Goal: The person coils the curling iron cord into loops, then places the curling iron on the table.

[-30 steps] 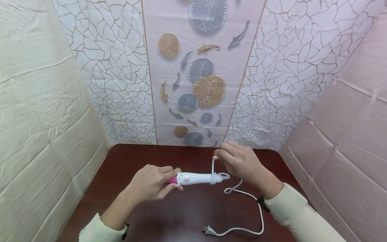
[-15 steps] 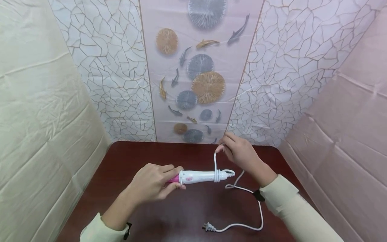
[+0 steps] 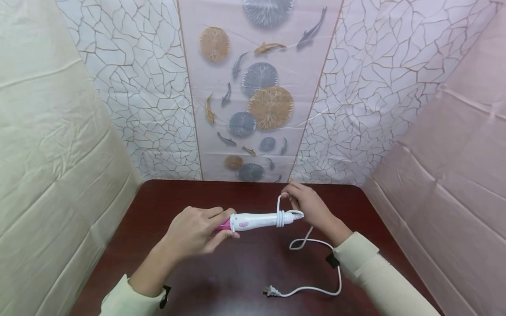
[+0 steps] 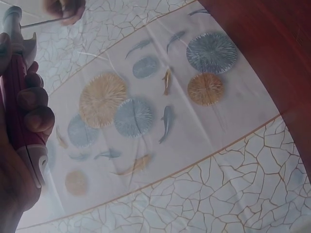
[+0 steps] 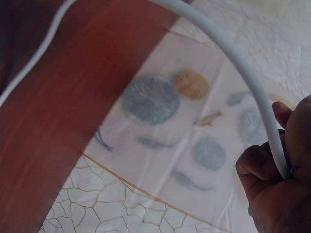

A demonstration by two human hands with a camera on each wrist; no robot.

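My left hand grips a hair iron by its pink clamp end, holding it level above the table. The white handle with a small pink switch points right. Several turns of white cord lie around the handle near its tail. Beyond that tail, my right hand pinches the cord, and a short length runs taut up to the fingers. In the left wrist view, curled fingers wrap the pink body. The right wrist view shows the cord arching into the right hand.
The loose cord loops down over the dark red table and ends in a two-pin plug near the front. A patterned cloth hangs behind the table, with plain cloth walls on the left and right.
My right hand rose with the cord, then came lower and slightly left. The left hand keeps its grip on the hair iron. The head view has tilted a little.
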